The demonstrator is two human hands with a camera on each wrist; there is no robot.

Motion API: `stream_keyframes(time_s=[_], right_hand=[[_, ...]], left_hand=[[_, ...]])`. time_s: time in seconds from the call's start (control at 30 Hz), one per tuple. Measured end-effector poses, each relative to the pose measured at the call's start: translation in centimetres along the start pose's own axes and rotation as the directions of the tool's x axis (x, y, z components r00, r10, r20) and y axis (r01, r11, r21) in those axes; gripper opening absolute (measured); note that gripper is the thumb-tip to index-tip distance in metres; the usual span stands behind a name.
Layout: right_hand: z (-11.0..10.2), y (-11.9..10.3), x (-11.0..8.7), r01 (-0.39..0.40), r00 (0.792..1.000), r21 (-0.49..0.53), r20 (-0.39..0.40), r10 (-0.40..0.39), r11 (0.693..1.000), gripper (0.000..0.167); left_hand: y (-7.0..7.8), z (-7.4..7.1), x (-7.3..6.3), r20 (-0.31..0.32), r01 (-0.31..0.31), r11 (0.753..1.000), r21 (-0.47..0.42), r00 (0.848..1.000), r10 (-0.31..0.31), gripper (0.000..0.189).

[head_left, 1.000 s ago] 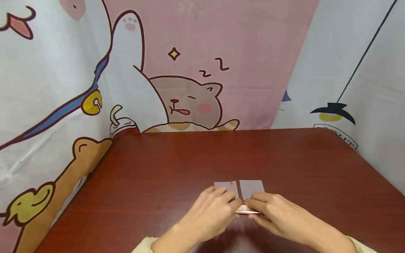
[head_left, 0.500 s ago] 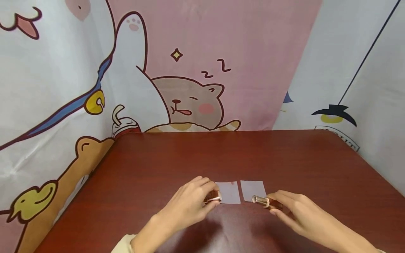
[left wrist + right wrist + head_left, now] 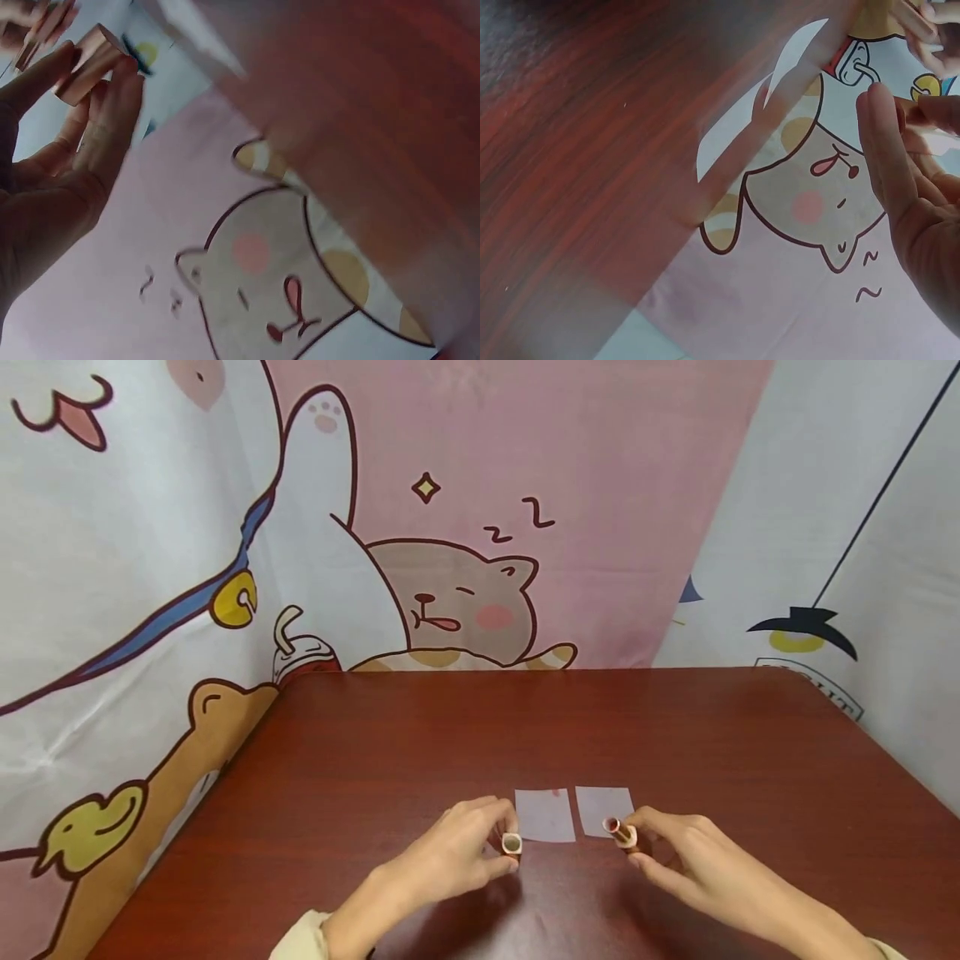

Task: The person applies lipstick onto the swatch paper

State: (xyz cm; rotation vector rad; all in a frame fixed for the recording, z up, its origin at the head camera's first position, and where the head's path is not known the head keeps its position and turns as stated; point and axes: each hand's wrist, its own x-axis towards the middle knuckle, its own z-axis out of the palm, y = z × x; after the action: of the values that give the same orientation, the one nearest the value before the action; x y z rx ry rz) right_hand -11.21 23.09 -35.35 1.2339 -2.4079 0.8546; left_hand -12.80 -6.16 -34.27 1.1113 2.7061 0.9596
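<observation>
My left hand (image 3: pixel 457 845) pinches a lipstick cap (image 3: pixel 512 844) between thumb and fingers, its hollow end facing the head camera. In the left wrist view the cap (image 3: pixel 88 66) shows as a shiny rose-gold block at the fingertips. Across from it, my right hand (image 3: pixel 708 858) grips the base of an uncapped lipstick (image 3: pixel 622 835), its gold inner tube pointing up and left, with dark red inside the mouth. Right-hand fingers (image 3: pixel 889 142) cover most of the lipstick in the right wrist view. Cap and lipstick are apart, both held above the table.
Two small white paper squares lie side by side on the reddish-brown table (image 3: pixel 360 760). The left paper (image 3: pixel 545 818) has a small red mark near its top edge; the right paper (image 3: pixel 598 808) is partly overlapped by the lipstick. A cartoon-printed cloth (image 3: pixel 600 527) hangs behind.
The hands were together over the lipstick, then drew apart, cap leaving with the left and base with the right. Since then both parts have tilted, turning their open ends toward the head camera.
</observation>
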Motion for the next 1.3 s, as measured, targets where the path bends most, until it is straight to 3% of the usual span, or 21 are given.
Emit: stream_keyframes(time_s=[0.17,0.53,0.63,0.73,0.83,0.9,0.93,0.97,1.0,1.07,1.13,1.17,1.23,1.3], right_hand=[[0.3,0.2,0.4,-0.015,1.0,0.016,0.014,0.015,1.0,0.034],[-0.1,0.1,0.8,-0.038,0.999,0.007,0.019,0.038,0.999,0.033],[-0.1,0.1,0.9,-0.037,0.999,0.002,0.017,0.037,0.999,0.032],[0.0,0.0,1.1,-0.05,0.999,0.029,0.021,0.049,0.998,0.031],[0.1,-0.5,1.4,-0.085,0.996,0.105,0.033,0.082,0.991,0.029],[0.0,-1.0,1.6,-0.117,0.993,0.165,0.04,0.112,0.979,0.028],[0.0,-1.3,1.7,-0.13,0.991,0.186,0.042,0.124,0.974,0.026],[0.0,-1.5,1.8,-0.135,0.991,0.201,0.041,0.13,0.97,0.025],[0.0,-1.8,2.0,-0.136,0.991,0.214,0.039,0.13,0.967,0.025],[0.0,-2.3,2.3,-0.125,0.992,0.228,0.03,0.122,0.965,0.025],[0.0,-2.7,2.5,-0.109,0.994,0.229,0.023,0.106,0.967,0.025],[0.0,-2.8,2.6,-0.099,0.995,0.228,0.019,0.097,0.969,0.025],[0.1,-3.0,2.7,-0.077,0.997,0.202,0.002,0.078,0.976,0.026],[0.2,-3.2,2.7,-0.061,0.998,0.163,-0.019,0.065,0.985,0.025]], left_hand=[[-0.4,1.4,0.1,0.1,-0.005,1.0,0.025,0.995,0.002,0.031],[-1.4,3.2,-0.6,0.067,-0.024,0.978,0.209,0.998,0.01,0.034],[-1.4,3.2,-0.8,0.07,-0.01,0.971,0.241,0.998,-0.007,0.035],[-1.0,2.2,-0.9,0.065,-0.006,0.967,0.253,0.998,-0.01,0.038],[-0.2,0.8,-0.7,0.017,-0.017,0.987,0.157,1.0,0.014,0.043],[0.4,0.4,-0.3,-0.032,-0.028,0.999,-0.029,0.999,0.027,0.039],[0.6,0.5,0.0,-0.05,-0.028,0.986,-0.164,0.999,0.02,0.037],[1.0,0.8,0.3,-0.065,-0.029,0.948,-0.317,0.998,0.009,0.034],[1.3,1.1,0.6,-0.075,-0.025,0.886,-0.463,0.997,-0.011,0.033],[2.0,2.2,1.1,-0.091,-0.013,0.714,-0.7,0.993,-0.072,0.033],[2.8,3.3,1.6,-0.103,-0.014,0.54,-0.842,0.985,-0.135,0.033],[3.1,3.8,1.8,-0.111,-0.02,0.477,-0.879,0.98,-0.163,0.032],[3.7,4.6,2.0,-0.121,-0.03,0.374,-0.927,0.968,-0.221,0.031],[4.2,5.1,2.0,-0.135,-0.049,0.315,-0.948,0.957,-0.258,0.03]])
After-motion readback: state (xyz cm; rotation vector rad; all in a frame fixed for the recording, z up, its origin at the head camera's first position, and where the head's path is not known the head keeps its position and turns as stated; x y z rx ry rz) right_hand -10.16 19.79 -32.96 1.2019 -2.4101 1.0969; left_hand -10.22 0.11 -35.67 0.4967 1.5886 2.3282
